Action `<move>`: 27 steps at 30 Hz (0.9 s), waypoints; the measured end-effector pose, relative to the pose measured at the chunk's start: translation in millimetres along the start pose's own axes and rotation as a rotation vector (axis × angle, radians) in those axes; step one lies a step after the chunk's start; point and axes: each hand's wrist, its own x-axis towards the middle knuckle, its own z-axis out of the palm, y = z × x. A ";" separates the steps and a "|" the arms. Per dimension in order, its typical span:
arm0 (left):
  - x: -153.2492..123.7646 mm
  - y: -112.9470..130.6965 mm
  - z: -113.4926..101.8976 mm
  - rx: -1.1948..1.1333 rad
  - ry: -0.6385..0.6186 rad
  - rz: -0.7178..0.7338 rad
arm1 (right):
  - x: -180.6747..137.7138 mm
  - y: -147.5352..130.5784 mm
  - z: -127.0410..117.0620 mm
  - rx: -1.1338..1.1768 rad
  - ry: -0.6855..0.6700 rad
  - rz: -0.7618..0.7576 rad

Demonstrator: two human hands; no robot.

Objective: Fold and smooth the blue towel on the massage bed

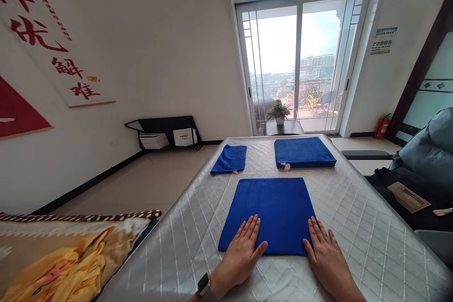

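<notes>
A blue towel (274, 207) lies flat on the silver quilted table cover (191, 240) in front of me, squared into a neat rectangle. My left hand (244, 252) rests open on its near left part, fingers stretched out. At the near right corner my right hand (325, 250) lies open, its fingertips at the towel's right edge. Beyond stands a stack of folded blue towels (304, 151) with a white tag at its front. Another blue towel (230, 159) lies at the far left of the table, one part folded over.
A bed with yellow cloth (67, 269) is at the left. On a chair (283, 127) past the table's far edge sits a potted plant (279, 112). A grey sofa (428, 151) stands right, a black low shelf (163, 125) by the left wall.
</notes>
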 end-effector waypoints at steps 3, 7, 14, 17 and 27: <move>-20.8 -16.9 -0.4 0.003 0.000 -0.074 | -0.1 1.4 1.8 0.013 0.022 -0.015; -38.9 -27.2 3.5 -0.008 0.029 -0.144 | -0.1 2.9 3.2 0.002 0.027 -0.017; -43.2 -34.3 20.0 -0.003 0.159 -0.243 | 0.8 4.3 6.1 -0.028 0.040 -0.026; -42.5 -33.8 19.7 -0.026 0.167 -0.341 | 1.6 4.5 6.1 -0.044 0.033 -0.020; -44.0 -39.2 34.8 -0.040 0.221 -0.398 | 15.1 2.7 -6.8 -0.113 -0.019 -0.002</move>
